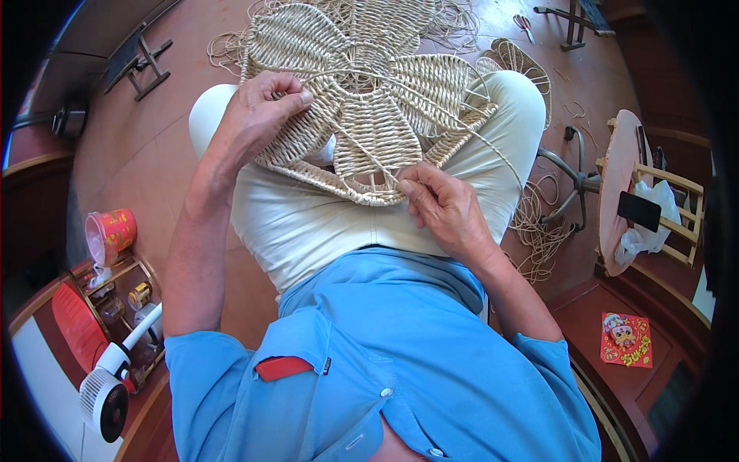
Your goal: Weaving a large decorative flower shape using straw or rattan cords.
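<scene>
A flower-shaped woven piece (377, 138) of pale twisted cord rests across my lap, its petals joined round an open ring in the middle. My left hand (269, 112) is closed in a pinch over the left petal, with a strand of cord between thumb and fingers. At the near rim (369, 199), below the front petal, my right hand (446, 204) pinches a cord (358, 142) that slants down from the upper left. Another loose strand (493, 150) arcs over the right petal and hangs past my right knee.
Loose cord (535, 231) lies tangled on the floor at right, beside a chair base (573, 185). Scissors (523, 27) and another woven piece (531, 73) lie beyond my right knee. A fan (108, 393) and a red bucket (112, 235) are at left; a dark phone-like slab (639, 211) is at right.
</scene>
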The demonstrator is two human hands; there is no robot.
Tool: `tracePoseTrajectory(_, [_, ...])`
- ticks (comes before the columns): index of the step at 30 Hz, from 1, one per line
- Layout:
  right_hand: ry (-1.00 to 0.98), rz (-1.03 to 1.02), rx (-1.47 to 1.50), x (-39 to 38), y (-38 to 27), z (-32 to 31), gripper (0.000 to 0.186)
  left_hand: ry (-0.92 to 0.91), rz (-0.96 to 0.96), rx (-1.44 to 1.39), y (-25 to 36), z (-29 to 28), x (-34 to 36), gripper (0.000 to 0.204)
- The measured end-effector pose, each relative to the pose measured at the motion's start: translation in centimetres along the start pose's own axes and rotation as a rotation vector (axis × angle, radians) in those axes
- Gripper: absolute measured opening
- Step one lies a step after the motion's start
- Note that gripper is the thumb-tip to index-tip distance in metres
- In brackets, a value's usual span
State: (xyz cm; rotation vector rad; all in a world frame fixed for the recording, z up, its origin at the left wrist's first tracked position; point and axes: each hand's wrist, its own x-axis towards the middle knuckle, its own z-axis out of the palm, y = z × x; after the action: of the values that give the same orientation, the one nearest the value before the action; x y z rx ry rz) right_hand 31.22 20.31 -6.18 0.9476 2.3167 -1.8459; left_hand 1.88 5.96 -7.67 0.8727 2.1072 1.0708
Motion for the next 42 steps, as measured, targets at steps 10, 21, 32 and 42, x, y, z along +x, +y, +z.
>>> tracePoseTrajectory(10, [0.260, -0.167, -0.147, -0.5, 0.8, 1.0, 0.010, 0.144, 0.173, -0.465, 5.1, 2.6, -3.9, 0.016])
tracePoseTrajectory(21, [0.354, -0.565, -0.433, -0.6, 2.5, 1.9, 0.019, -0.129, 0.155, -0.654, 9.6, 7.3, -1.4, 0.017])
tracePoseTrajectory(32, [0.247, -0.435, -0.446, -1.3, 1.2, 2.2, 0.021, -0.311, 0.222, -0.380, 9.6, 8.1, -2.5, 0.014])
tracePoseTrajectory(42, [-0.159, 0.103, 0.069, -0.6, -0.8, -0.2, 0.031, 0.021, 0.217, -0.010, 4.7, 8.3, -9.9, 0.011])
